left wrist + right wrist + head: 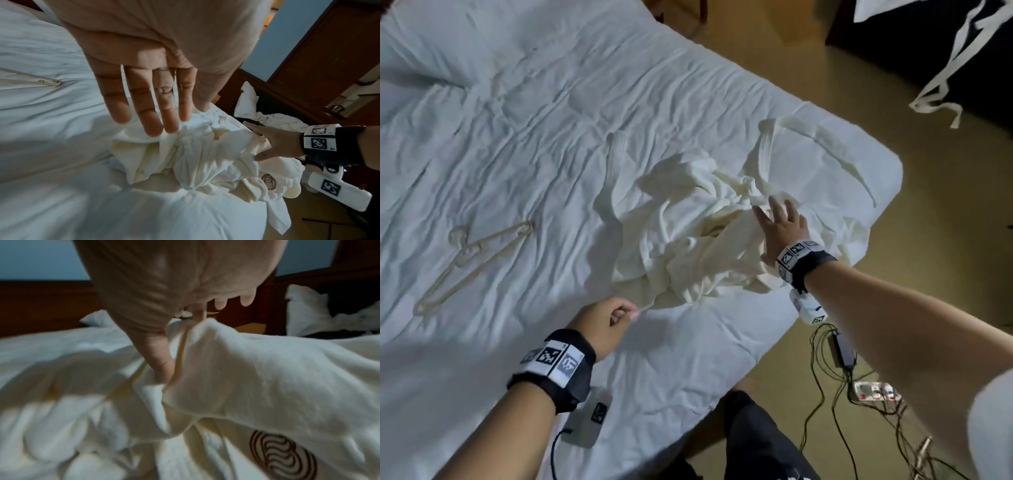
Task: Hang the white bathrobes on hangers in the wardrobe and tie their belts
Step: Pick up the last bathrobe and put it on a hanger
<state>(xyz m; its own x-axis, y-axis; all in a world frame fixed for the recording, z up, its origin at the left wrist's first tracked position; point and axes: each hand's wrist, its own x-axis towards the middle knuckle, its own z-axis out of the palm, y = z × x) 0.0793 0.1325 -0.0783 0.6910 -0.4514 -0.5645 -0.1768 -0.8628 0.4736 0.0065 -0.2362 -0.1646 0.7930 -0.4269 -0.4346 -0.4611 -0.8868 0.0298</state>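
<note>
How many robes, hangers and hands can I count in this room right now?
White bathrobes: 2, one crumpled on the bed, one on the dark furniture beyond
Hangers: 2, overlapping on the sheet, going by the two hooks
Hands: 2, left hand, right hand
Total: 6

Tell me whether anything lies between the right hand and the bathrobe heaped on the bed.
Nothing visible does. The right hand is spread directly over the crumpled bathrobe on the bed, and the right wrist view shows its thumb already against a fold. The hangers lie off to the left, out of the way.
</note>
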